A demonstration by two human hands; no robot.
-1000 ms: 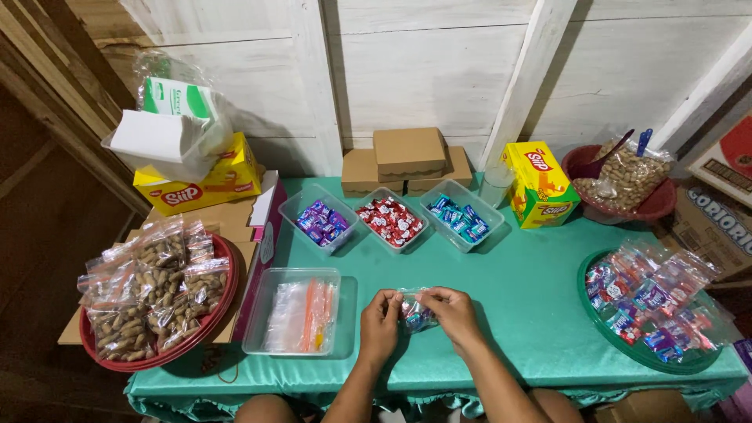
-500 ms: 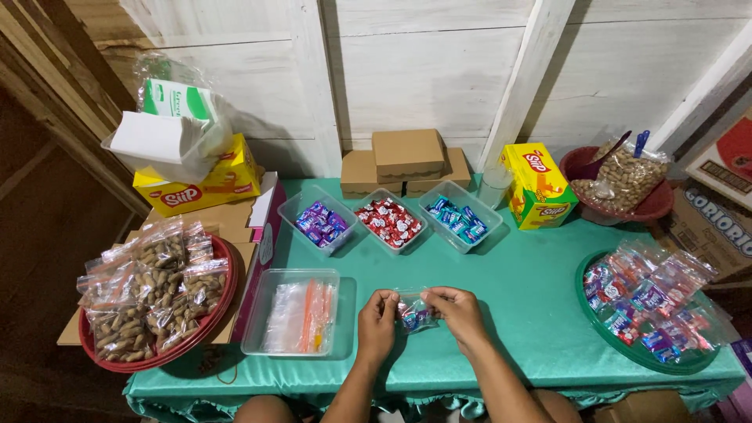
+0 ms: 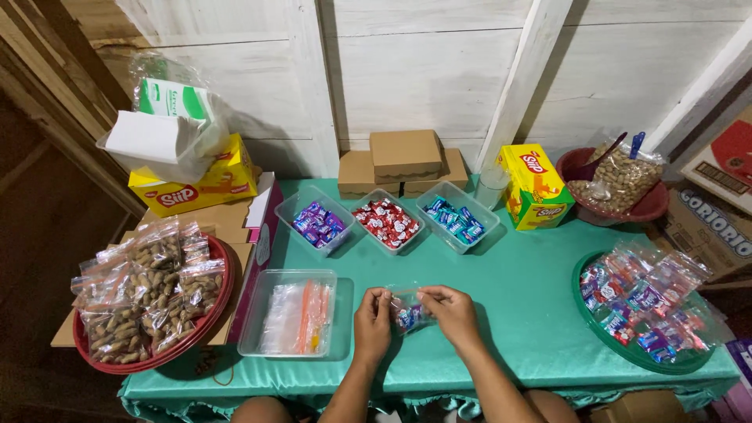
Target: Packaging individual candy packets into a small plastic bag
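Hands: our left hand [image 3: 371, 322] and right hand [image 3: 452, 313] pinch a small candy bag [image 3: 406, 312] between fingertips;
Beside: clear tray of bags [image 3: 291, 312] left of our fingers

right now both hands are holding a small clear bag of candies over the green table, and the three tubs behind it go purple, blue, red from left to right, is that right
Not quite. The left hand and right hand do hold the small clear bag over the green table, but the head view shows the tubs running purple, red, blue from left to right.
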